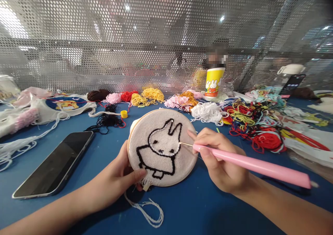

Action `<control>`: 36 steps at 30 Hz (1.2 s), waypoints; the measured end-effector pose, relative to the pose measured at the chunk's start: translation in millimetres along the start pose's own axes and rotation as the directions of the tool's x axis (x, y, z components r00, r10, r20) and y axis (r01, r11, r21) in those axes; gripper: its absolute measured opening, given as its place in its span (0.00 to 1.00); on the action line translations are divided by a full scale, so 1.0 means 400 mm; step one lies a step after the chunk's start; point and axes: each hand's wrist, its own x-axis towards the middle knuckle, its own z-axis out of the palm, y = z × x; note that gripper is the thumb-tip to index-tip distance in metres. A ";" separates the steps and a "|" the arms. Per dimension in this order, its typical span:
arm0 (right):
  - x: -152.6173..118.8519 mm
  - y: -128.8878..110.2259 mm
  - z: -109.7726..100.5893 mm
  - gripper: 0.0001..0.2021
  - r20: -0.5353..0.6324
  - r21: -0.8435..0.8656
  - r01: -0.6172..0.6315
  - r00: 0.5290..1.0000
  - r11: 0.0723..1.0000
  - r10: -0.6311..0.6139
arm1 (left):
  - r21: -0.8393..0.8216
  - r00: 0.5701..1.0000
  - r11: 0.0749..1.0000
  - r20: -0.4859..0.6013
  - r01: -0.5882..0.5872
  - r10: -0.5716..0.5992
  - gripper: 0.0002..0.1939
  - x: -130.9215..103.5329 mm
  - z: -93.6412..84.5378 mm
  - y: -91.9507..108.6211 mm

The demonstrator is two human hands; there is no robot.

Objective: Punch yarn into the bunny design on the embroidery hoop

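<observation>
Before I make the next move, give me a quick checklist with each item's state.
1. Left grip on the hooped cloth at its edge: ok.
2. Right grip on the pink-handled needle: ok.
3. Needle tip at the edge of the rabbit's face: ok.
4. Depth of the tip in the cloth: cannot tell.
5. Loose white strand clear of the hoop: not ok, it trails from the lower edge.
6. Phone apart from the hoop: ok.

I hold the hoop (129, 143) by its lower left edge in my left hand (116, 179) and a pink-handled needle (252, 164) in my right hand (223, 174), its tip at the rabbit (161, 145) on the cloth (142, 134), with a phone (54, 165) at left and yarn (208, 113) heaped behind.
</observation>
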 end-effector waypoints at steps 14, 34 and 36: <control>0.013 -0.007 0.003 0.06 0.052 -0.269 0.142 0.990 0.952 -0.133 | 0.065 1.000 0.998 -0.001 -0.005 0.005 0.28 -0.007 0.004 0.008; 0.023 -0.015 0.009 0.06 0.160 -0.397 0.273 0.961 0.876 -0.227 | 0.238 0.986 0.957 0.044 -0.166 0.160 0.29 -0.015 0.002 0.003; 0.026 -0.016 0.010 0.05 0.145 -0.396 0.237 0.970 0.887 -0.195 | 0.273 0.981 0.942 0.057 -0.196 0.188 0.31 -0.016 -0.001 0.002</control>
